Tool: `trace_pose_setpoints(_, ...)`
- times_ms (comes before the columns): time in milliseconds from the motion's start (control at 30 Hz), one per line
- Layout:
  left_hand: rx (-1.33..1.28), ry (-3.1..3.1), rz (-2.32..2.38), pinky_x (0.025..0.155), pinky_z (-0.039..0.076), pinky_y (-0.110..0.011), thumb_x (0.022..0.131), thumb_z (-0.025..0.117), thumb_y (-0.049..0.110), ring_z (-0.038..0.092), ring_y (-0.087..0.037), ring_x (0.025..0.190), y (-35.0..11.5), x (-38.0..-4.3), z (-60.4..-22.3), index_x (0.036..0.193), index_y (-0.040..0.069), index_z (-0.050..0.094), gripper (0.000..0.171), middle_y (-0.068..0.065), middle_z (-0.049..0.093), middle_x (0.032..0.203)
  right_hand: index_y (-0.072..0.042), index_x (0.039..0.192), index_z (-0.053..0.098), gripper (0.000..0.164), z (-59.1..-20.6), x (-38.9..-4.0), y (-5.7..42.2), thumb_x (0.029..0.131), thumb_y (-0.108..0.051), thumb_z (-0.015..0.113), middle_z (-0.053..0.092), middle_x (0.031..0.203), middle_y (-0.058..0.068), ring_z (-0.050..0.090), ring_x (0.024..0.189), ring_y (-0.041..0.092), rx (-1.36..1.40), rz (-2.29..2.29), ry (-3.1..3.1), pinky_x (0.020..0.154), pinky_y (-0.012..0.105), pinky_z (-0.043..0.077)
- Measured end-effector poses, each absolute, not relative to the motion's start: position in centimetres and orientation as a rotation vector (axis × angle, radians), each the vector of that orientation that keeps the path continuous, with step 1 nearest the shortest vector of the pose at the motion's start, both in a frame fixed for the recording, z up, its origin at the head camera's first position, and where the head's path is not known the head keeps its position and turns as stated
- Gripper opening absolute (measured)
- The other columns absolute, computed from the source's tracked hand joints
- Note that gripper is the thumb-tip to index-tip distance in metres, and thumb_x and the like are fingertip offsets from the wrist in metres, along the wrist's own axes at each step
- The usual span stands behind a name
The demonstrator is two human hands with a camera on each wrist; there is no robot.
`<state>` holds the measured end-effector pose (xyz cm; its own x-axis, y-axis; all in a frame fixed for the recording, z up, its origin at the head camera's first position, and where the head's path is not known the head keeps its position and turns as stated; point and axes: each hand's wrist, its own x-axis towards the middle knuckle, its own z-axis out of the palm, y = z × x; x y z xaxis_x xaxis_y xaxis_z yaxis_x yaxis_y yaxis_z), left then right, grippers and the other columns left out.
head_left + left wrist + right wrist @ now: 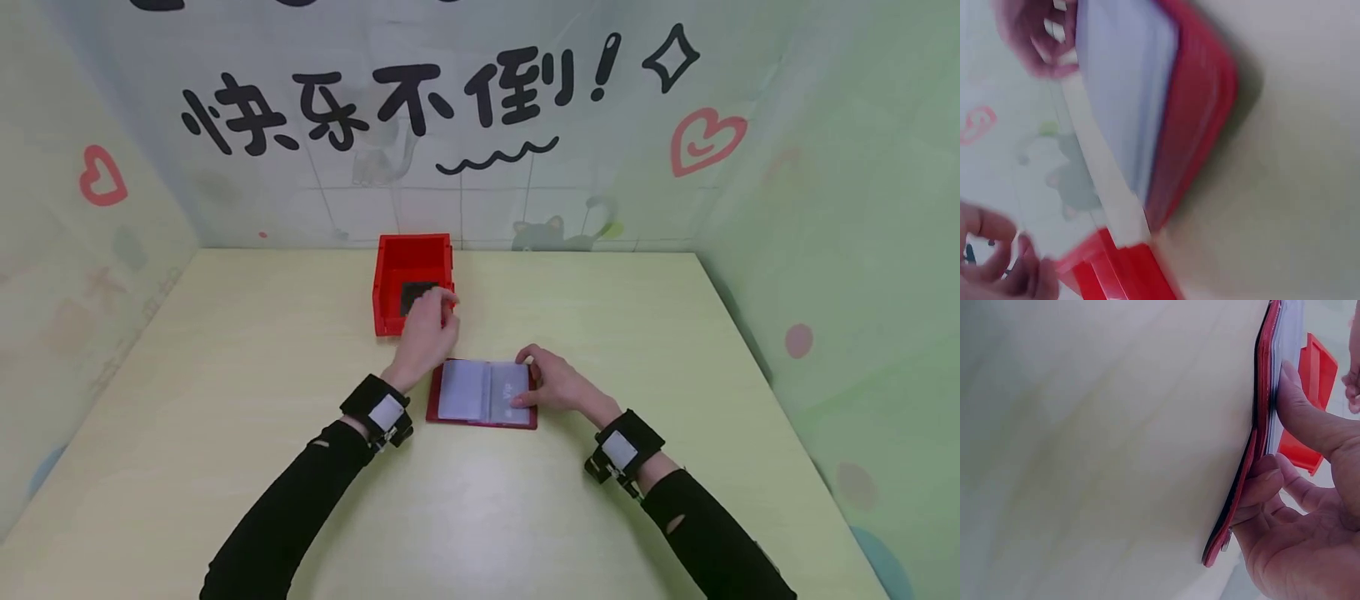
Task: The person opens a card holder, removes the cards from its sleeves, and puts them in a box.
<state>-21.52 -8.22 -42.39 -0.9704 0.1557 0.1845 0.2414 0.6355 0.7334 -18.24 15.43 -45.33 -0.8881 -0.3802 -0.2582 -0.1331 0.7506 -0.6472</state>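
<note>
A card holder [465, 392] with a red cover and clear plastic sleeves lies open on the table. My right hand [553, 379] holds its right side. In the right wrist view, the thumb [1300, 409] lies on the sleeves and fingers [1260, 487] are tucked between them and the cover. My left hand [431, 327] is over the near right part of a red bin [388, 283], its fingers loosely curled with nothing visible in them. Inside the bin is a dark flat rectangular piece [412, 293], partly hidden by that hand.
The pale wooden table [262, 350] runs back to a printed backdrop [420, 208] with black lettering. Printed panels also stand along the left and right sides. The bin is just beyond the card holder, slightly left.
</note>
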Motion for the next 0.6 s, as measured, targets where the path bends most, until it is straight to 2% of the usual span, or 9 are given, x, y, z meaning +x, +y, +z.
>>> trace_pose_setpoints(133, -0.568, -2.977, -1.335, 0.075, 0.052, -0.028, 0.096, 0.057, 0.013, 0.058, -0.021, 0.086, -7.7, -19.5, -42.7, 0.116, 0.006, 0.064, 0.022, -0.01, 0.066, 0.098, -0.005, 0.127, 0.048, 0.061, -45.2, -18.4, 15.5, 0.081, -0.022, 0.085, 0.053, 0.091, 0.01, 0.052, 0.083, 0.021, -0.385, -0.918, 2.564, 0.07, 0.028, 0.042)
trace_pose_setpoints(333, -0.625, -3.12, -1.305, 0.082, 0.054, -0.03, 0.099, 0.06, 0.018, 0.061, -0.018, 0.09, -7.8, -18.7, -44.3, 0.118, 0.007, 0.069, 0.024, -0.008, 0.071, 0.103, -0.005, 0.122, 0.046, 0.054, -45.4, -18.5, 15.8, 0.084, -0.02, 0.082, 0.053, 0.09, 0.009, 0.052, 0.08, 0.02, -0.406, -0.971, 2.522, 0.068, 0.027, 0.042)
trace_pose_setpoints(433, -0.588, -3.133, -1.311, 0.082, 0.053, -0.03, 0.099, 0.06, 0.019, 0.061, -0.017, 0.089, -7.9, -18.7, -44.9, 0.118, 0.007, 0.07, 0.024, -0.007, 0.072, 0.103, -0.004, 0.119, 0.048, 0.039, -45.4, -18.6, 16.3, 0.092, -0.016, 0.073, 0.051, 0.091, 0.009, 0.051, 0.08, 0.019, -0.39, -1.042, 2.475, 0.067, 0.026, 0.041)
trace_pose_setpoints(533, -0.601, -3.127, -1.305, 0.08, 0.051, -0.029, 0.099, 0.06, 0.021, 0.061, -0.017, 0.087, -7.9, -18.8, -45.3, 0.117, 0.008, 0.072, 0.026, -0.006, 0.072, 0.101, -0.003, 0.117, 0.05, 0.021, -45.1, -18.7, 16.8, 0.1, -0.011, 0.058, 0.051, 0.093, 0.009, 0.05, 0.076, 0.019, -0.328, -1.157, 2.375, 0.063, 0.026, 0.04)
trace_pose_setpoints(600, -0.613, -3.124, -1.305, 0.077, 0.05, -0.028, 0.099, 0.059, 0.023, 0.061, -0.016, 0.085, -7.8, -18.8, -45.4, 0.117, 0.007, 0.072, 0.027, -0.006, 0.072, 0.098, -0.001, 0.117, 0.052, 0.017, -44.9, -18.7, 17.0, 0.102, -0.009, 0.05, 0.052, 0.094, 0.01, 0.049, 0.072, 0.018, -0.295, -1.218, 2.31, 0.061, 0.026, 0.04)
